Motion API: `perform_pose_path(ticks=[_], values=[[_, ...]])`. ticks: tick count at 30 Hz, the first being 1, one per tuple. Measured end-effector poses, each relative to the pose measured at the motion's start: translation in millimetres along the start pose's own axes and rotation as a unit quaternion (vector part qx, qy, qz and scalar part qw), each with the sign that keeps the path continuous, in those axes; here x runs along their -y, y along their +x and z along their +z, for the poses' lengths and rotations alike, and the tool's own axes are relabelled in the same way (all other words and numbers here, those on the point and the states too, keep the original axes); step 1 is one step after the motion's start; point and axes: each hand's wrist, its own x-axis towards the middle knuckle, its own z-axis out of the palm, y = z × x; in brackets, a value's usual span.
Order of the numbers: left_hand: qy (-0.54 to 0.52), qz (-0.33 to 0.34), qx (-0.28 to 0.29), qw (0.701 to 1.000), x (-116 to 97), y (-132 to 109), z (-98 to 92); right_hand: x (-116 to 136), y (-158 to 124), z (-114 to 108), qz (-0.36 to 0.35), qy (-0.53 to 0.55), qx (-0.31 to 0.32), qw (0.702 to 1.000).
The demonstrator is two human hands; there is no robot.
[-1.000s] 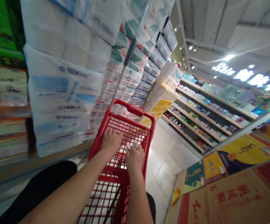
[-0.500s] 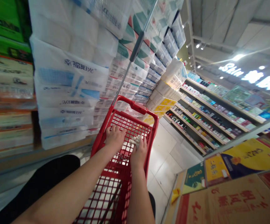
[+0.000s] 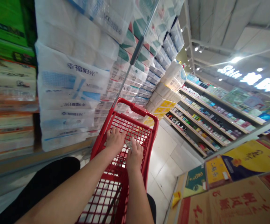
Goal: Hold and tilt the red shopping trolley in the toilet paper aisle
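- Fingers of the right hand (image 3: 134, 154): curled shut around a small white crumpled wad (image 3: 129, 143), which shows at the fingertips; what the wad is made of cannot be told.
- Fingers of the left hand (image 3: 115, 140): spread flat and open, palm down, resting on the red mesh of the cart; nothing held.
- Both hands: side by side, nearly touching, over the middle of the cart's grid.
- Red shopping cart (image 3: 149, 137): plastic lattice, tilted in the view, with a thick red rim and a handle bar at its far end; white floor shows through the mesh.
- Grey metal pole (image 3: 136, 51): rises from the cart's far left corner, slanting up past the stacked goods.
- Forearms: bare, reaching in from the bottom edge; dark clothing beneath them.
- Stacked packs of toilet paper (image 3: 71, 84): white with blue print, piled high just left of the cart.
- Shelves of small boxed goods (image 3: 202, 119): along the right of the aisle, well apart from the cart.
- Cardboard cartons (image 3: 233, 199): red and yellow print, lower right.
- Floor (image 3: 165, 161): pale tiles, right of the cart.
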Motion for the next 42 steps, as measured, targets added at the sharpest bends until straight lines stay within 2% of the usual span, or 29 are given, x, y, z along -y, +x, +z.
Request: perform_pose_path(ticks=[5,10,15,19,21,24,26,28,30,35,39,42], values=[[0.006,-0.002,0.005,1.000,0.4,0.8,0.2,1.4,0.8,-3.7,0.078,-0.003,-0.044,0.996],[0.005,0.002,-0.011,1.000,1.0,0.8,2.8,1.8,-1.5,-3.7,-0.022,0.066,0.006,0.998],[0.006,0.000,-0.019,1.000,0.1,0.5,4.3,-0.9,-3.3,0.2,0.021,0.050,-0.057,0.997],[0.012,-0.001,-0.016,1.000,0.5,0.5,5.4,1.4,-4.6,1.5,-0.063,0.081,-0.010,0.995],[0.011,0.002,-0.016,1.000,1.0,0.2,5.8,-1.1,-3.4,0.6,-0.048,0.071,-0.026,0.996],[0.006,0.007,-0.016,1.000,1.0,-0.3,6.0,-5.9,-1.6,-0.8,0.018,0.038,-0.076,0.996],[0.006,0.003,-0.015,1.000,0.7,-0.3,5.9,-4.9,-2.2,-0.7,0.004,0.043,-0.064,0.997],[0.007,0.001,-0.012,1.000,0.6,-0.1,5.6,-1.4,-3.7,0.1,-0.047,0.061,-0.023,0.997],[0.005,0.002,-0.013,1.000,0.7,0.1,5.1,0.4,-4.3,0.3,-0.069,0.066,-0.002,0.995],[0.003,0.006,-0.018,1.000,1.2,0.7,4.5,-3.4,-2.8,-0.4,0.023,0.032,-0.063,0.997],[0.003,0.003,-0.011,1.000,1.6,0.7,4.6,2.3,-4.8,-1.0,-0.055,0.072,-0.001,0.996],[0.002,0.006,-0.014,1.000,1.6,0.2,3.7,3.9,-4.2,-4.2,-0.022,0.072,-0.020,0.997]])
